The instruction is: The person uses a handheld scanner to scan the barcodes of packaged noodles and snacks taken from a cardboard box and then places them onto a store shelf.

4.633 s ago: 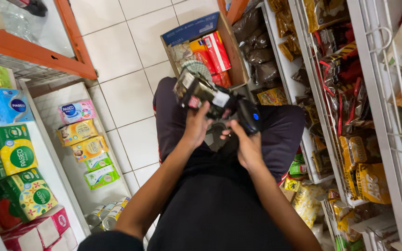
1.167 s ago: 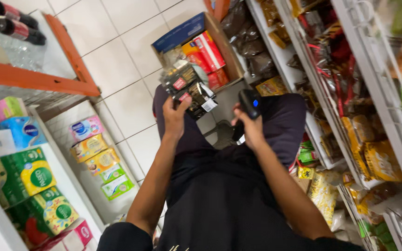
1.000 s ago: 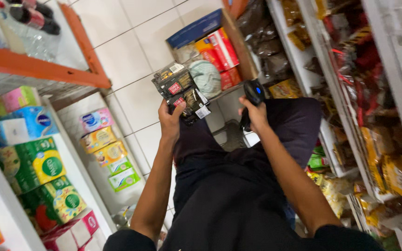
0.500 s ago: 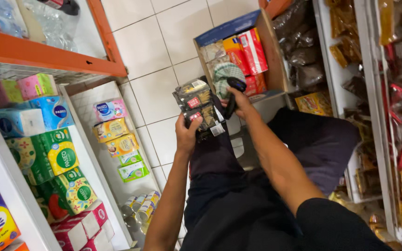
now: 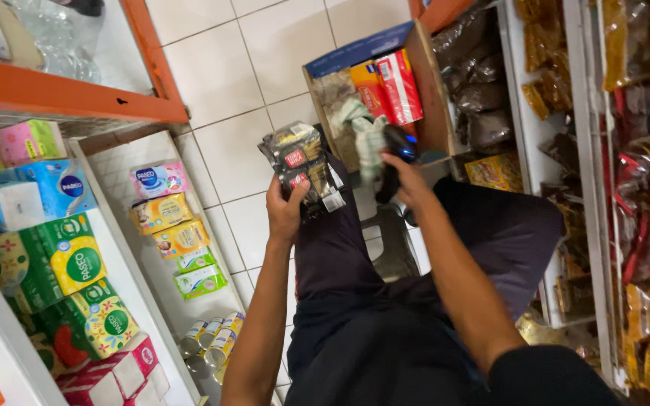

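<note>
My left hand [image 5: 283, 210] grips a bundle of small dark sachet packets [image 5: 300, 164] with red labels and a white tag, held upright over my lap. My right hand [image 5: 404, 174] is closed around a black handheld scanner [image 5: 396, 153], raised beside the packets and in front of a cloth [image 5: 364, 134] with green and white stripes. I am seated in dark clothes on a low stool [image 5: 393, 248]. An open cardboard box [image 5: 415, 68] lies on the tiled floor ahead, with red and orange packs [image 5: 385, 86] inside.
White shelves on the left hold tissue packs [image 5: 77, 263], small boxes [image 5: 167, 214] and cans [image 5: 212, 342]. An orange-framed rack [image 5: 69, 94] with bottles is above them. Shelves on the right [image 5: 588, 188] carry bagged snacks and dark packets.
My left hand kept hold of the packet bundle throughout. My right hand with the scanner swung away to the right, then came back close beside the packets. The camera tilted toward the box.
</note>
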